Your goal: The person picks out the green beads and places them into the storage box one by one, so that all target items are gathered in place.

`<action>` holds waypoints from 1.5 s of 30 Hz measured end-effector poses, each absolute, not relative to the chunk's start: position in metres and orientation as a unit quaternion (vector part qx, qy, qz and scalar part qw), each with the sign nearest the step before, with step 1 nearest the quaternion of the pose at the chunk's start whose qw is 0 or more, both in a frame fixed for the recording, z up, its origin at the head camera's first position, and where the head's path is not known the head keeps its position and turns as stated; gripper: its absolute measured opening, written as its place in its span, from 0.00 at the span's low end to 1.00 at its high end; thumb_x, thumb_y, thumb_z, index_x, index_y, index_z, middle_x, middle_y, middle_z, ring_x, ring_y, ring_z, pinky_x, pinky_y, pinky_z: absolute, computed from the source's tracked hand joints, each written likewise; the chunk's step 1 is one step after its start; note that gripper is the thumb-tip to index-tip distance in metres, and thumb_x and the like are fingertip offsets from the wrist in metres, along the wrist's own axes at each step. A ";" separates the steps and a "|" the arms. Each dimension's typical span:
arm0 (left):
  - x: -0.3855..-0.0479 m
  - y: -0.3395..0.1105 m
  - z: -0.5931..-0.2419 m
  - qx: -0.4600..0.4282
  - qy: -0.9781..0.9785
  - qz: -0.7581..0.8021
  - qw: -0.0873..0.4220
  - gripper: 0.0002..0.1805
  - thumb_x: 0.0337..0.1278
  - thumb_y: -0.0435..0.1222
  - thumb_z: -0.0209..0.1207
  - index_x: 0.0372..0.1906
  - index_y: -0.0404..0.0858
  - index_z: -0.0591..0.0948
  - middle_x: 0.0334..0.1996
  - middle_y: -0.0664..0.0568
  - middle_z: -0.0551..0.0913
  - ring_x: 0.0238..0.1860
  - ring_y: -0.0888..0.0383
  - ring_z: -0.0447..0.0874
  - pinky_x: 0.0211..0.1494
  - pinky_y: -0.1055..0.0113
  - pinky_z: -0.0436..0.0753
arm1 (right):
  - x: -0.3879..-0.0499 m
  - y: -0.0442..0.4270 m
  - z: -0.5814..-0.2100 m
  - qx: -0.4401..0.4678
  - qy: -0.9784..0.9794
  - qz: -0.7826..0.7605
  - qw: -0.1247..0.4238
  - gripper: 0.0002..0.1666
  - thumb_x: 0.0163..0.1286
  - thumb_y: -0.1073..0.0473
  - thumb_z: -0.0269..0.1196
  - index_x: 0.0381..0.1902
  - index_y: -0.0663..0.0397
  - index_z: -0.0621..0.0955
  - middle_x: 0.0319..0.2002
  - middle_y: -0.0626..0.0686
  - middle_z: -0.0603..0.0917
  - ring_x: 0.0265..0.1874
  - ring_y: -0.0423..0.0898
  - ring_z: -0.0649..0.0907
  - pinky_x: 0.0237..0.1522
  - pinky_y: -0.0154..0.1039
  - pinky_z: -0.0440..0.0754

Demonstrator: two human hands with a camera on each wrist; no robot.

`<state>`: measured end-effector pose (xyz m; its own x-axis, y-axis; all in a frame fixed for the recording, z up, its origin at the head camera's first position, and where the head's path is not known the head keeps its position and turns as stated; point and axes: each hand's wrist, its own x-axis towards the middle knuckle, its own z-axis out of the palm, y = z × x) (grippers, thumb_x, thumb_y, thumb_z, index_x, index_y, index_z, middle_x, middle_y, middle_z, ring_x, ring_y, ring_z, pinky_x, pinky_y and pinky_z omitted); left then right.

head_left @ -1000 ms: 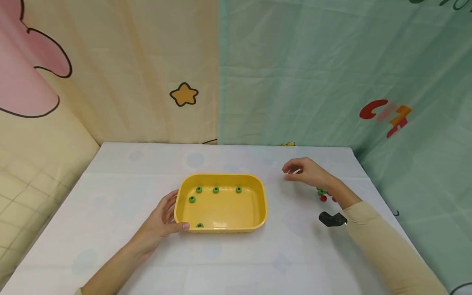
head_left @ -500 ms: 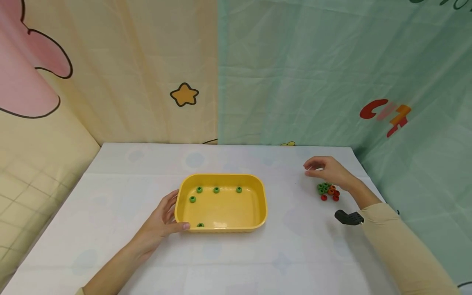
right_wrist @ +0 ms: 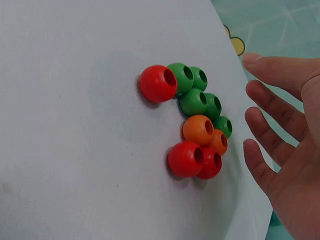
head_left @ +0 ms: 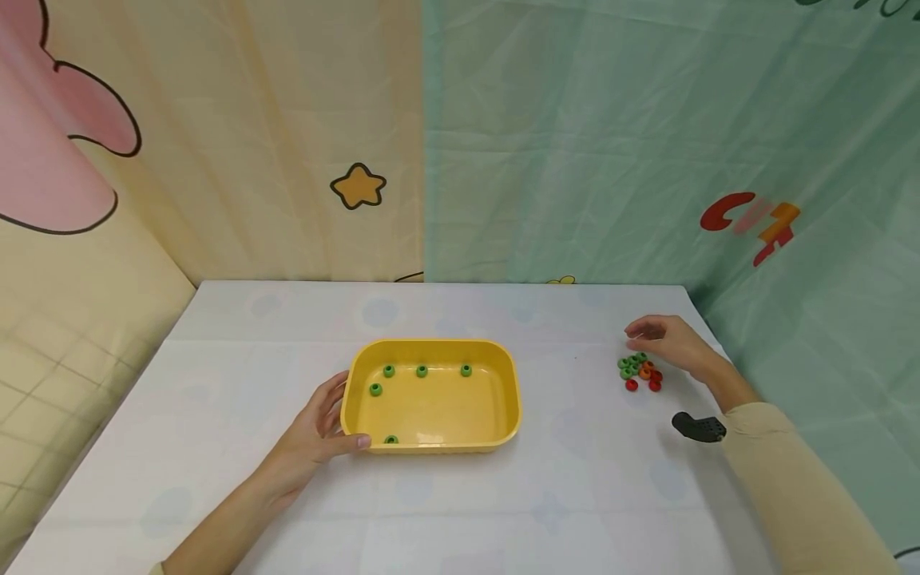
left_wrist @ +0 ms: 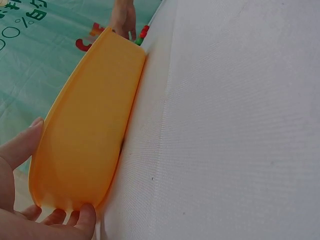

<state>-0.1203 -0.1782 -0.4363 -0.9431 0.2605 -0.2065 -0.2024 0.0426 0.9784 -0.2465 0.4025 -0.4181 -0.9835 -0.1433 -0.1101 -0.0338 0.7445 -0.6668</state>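
A shallow yellow tray lies on the table, with several green beads inside it. My left hand grips the tray's left end, thumb over the rim and fingers against the outside wall. In the left wrist view the fingertips touch the tray's end. On the right, my right hand hovers just above and behind a cluster of green, orange and red beads, holding nothing. Its fingers are relaxed and apart from the beads in the right wrist view.
A white patterned cloth covers the table. Printed curtains hang behind and beside it. A black wrist-camera piece juts from the right sleeve. The bead cluster lies near the table's right edge.
My right hand has moved right, away from the tray, to the bead cluster, uncovering more of those beads. My left hand and the tray have stayed in place.
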 end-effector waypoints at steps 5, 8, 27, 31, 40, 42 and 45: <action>-0.121 -0.177 -0.436 0.024 0.700 0.694 0.167 0.61 0.56 0.26 0.73 0.84 0.45 0.44 0.83 0.46 0.47 0.81 0.44 0.46 0.79 0.52 0.56 | -0.242 0.417 -0.427 -0.020 0.932 -0.350 0.098 0.27 0.76 0.52 0.66 0.62 0.66 0.80 0.61 0.68 0.79 0.59 0.63 0.76 0.58 0.55 0.80; -0.121 -0.177 -0.437 0.022 0.700 0.693 0.168 0.61 0.56 0.26 0.73 0.84 0.45 0.44 0.83 0.45 0.47 0.81 0.44 0.46 0.78 0.52 0.57 | -0.239 0.424 -0.432 -0.015 0.928 -0.355 0.112 0.28 0.76 0.51 0.66 0.63 0.67 0.79 0.62 0.69 0.78 0.59 0.63 0.75 0.60 0.58 0.77; -0.119 -0.177 -0.438 0.012 0.704 0.690 0.165 0.61 0.56 0.27 0.73 0.84 0.46 0.45 0.82 0.46 0.48 0.81 0.44 0.46 0.78 0.53 0.57 | -0.237 0.427 -0.450 -0.021 0.924 -0.367 0.108 0.20 0.73 0.61 0.65 0.58 0.66 0.82 0.65 0.73 0.73 0.65 0.70 0.69 0.67 0.71 0.65; -0.120 -0.177 -0.438 0.012 0.704 0.691 0.165 0.61 0.56 0.27 0.73 0.84 0.46 0.44 0.83 0.45 0.47 0.81 0.44 0.45 0.79 0.51 0.55 | -0.236 0.427 -0.450 -0.017 0.920 -0.379 0.099 0.21 0.73 0.60 0.67 0.59 0.66 0.82 0.64 0.71 0.74 0.65 0.68 0.70 0.68 0.69 0.66; -0.122 -0.177 -0.437 0.017 0.708 0.687 0.163 0.60 0.55 0.27 0.73 0.84 0.45 0.46 0.83 0.48 0.48 0.81 0.46 0.45 0.78 0.55 0.56 | -0.238 0.427 -0.439 -0.021 0.925 -0.368 0.093 0.25 0.72 0.55 0.69 0.60 0.64 0.81 0.60 0.66 0.78 0.59 0.62 0.74 0.57 0.51 0.78; -0.122 -0.177 -0.437 0.017 0.708 0.687 0.163 0.61 0.56 0.27 0.73 0.84 0.45 0.45 0.83 0.46 0.47 0.81 0.45 0.46 0.78 0.54 0.56 | -0.240 0.425 -0.436 -0.025 0.925 -0.368 0.097 0.25 0.73 0.54 0.68 0.61 0.64 0.81 0.60 0.66 0.77 0.59 0.61 0.74 0.54 0.45 0.79; -0.121 -0.177 -0.437 0.016 0.706 0.689 0.163 0.61 0.56 0.26 0.73 0.84 0.44 0.44 0.83 0.45 0.47 0.81 0.44 0.45 0.79 0.53 0.56 | -0.243 0.421 -0.434 -0.024 0.926 -0.364 0.103 0.25 0.73 0.53 0.68 0.61 0.63 0.82 0.61 0.66 0.77 0.58 0.61 0.74 0.52 0.42 0.80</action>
<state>-0.1207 -0.1772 -0.4374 -0.9461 0.2481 -0.2083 -0.2019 0.0511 0.9781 -0.2429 0.4213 -0.4342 -0.9778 -0.1193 -0.1722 0.0298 0.7344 -0.6780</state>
